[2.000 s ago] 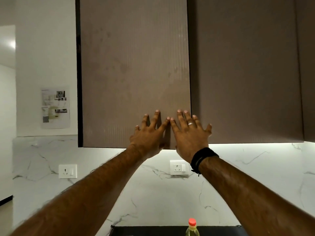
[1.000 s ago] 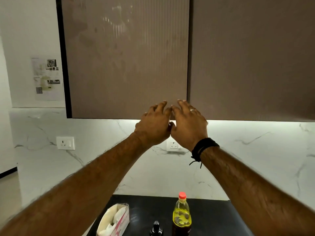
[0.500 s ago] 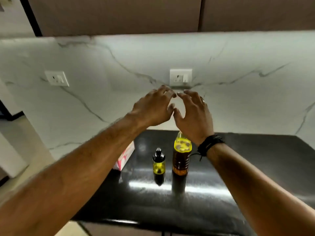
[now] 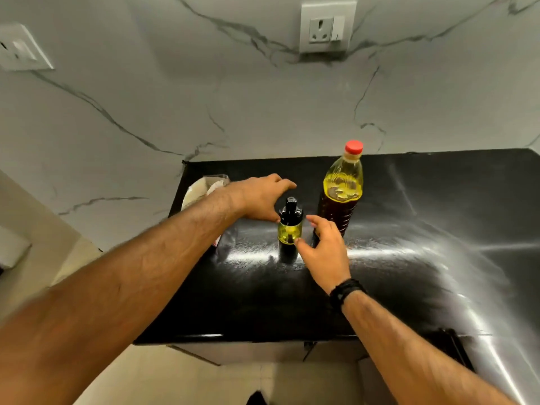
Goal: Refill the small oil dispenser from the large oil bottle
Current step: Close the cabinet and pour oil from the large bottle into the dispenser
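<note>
A small oil dispenser (image 4: 290,223) with a black top and yellow-green glass body stands upright on the glossy black counter (image 4: 409,258). To its right stands the large oil bottle (image 4: 342,188), clear plastic with yellow oil and a red cap on. My left hand (image 4: 263,200) is open just left of and behind the dispenser, its thumb near the dispenser's shoulder. My right hand (image 4: 324,252) is open at the dispenser's right front, with a fingertip touching the glass. Neither hand grips it.
A tissue box (image 4: 201,191) sits at the counter's back left, partly behind my left forearm. A white marble backsplash carries a socket (image 4: 327,27) above the bottles and another socket (image 4: 20,48) at far left. The counter's front edge runs below my arms.
Both hands dropped from the upper cabinet door down to the counter and now flank the small dispenser. The view tilted down from the cabinets to the countertop.
</note>
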